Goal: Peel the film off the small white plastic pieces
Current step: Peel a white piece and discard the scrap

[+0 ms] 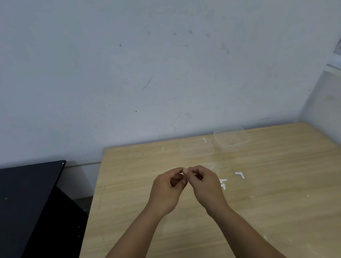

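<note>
My left hand [168,188] and my right hand [206,184] meet fingertip to fingertip above the wooden table [130,201]. Between the pinched fingers a small white plastic piece [182,173] barely shows; most of it is hidden. Which hand holds the film I cannot tell. An L-shaped white piece [240,175] lies on the table to the right of my hands. Two more white pieces [223,183] lie just beside my right hand. Thin clear scraps, possibly peeled film [209,165], lie just beyond my hands.
A clear plastic container [232,138] and its flat clear lid [196,148] sit near the table's far edge by the wall. A black cabinet [26,207] stands to the left, lower than the table. A wall closes the right side.
</note>
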### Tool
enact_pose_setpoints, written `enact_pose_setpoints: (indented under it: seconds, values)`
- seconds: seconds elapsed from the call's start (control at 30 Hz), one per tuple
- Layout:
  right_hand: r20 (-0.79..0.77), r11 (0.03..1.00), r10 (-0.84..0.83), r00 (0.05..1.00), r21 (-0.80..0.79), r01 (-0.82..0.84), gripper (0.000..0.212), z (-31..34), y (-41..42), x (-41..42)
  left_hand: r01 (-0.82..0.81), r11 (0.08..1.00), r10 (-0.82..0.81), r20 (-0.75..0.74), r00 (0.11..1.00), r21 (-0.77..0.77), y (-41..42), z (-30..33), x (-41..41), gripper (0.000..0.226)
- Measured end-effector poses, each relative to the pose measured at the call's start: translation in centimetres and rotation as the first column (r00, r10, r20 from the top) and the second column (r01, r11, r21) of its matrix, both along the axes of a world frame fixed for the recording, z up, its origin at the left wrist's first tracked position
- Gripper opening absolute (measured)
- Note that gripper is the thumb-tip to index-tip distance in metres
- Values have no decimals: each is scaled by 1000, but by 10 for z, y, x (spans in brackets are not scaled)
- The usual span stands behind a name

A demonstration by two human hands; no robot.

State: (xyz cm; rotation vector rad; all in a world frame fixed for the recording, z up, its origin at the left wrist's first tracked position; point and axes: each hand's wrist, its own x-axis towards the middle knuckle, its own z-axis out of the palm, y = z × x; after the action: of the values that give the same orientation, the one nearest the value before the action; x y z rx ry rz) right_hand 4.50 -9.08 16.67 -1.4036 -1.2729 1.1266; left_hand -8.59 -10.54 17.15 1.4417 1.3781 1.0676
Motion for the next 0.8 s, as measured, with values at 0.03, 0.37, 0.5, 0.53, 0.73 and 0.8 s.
enact_pose_setpoints:
  seconds: [0.03, 0.37, 0.5, 0.53, 0.73, 0.8]
  values:
    - [-3, 1000, 2, 1000, 7, -2, 16, 4, 1, 3, -15, 1000, 15, 9, 1000, -6, 1, 3, 2, 25]
    - [-57, 997, -40, 998, 63, 44, 16, 22, 7, 28, -195, 979, 199, 96, 975, -50, 3, 25, 21, 22]
    - [-94, 996, -22, 995, 82, 30, 21, 27, 5, 32, -228, 972, 235, 148, 961, -63, 2, 32, 25, 21]
    - [-104, 996, -20, 994, 84, 28, 22, 28, 5, 32, -236, 970, 243, 153, 958, -66, 2, 34, 25, 22]
    - [-136, 996, 6, 991, 92, 7, 19, 33, 5, 32, -273, 960, 281, 186, 942, -67, 3, 40, 26, 19]
    - [-145, 997, 30, 989, 79, -19, 20, 34, 5, 31, -289, 956, 294, 210, 932, -58, 5, 42, 26, 18]
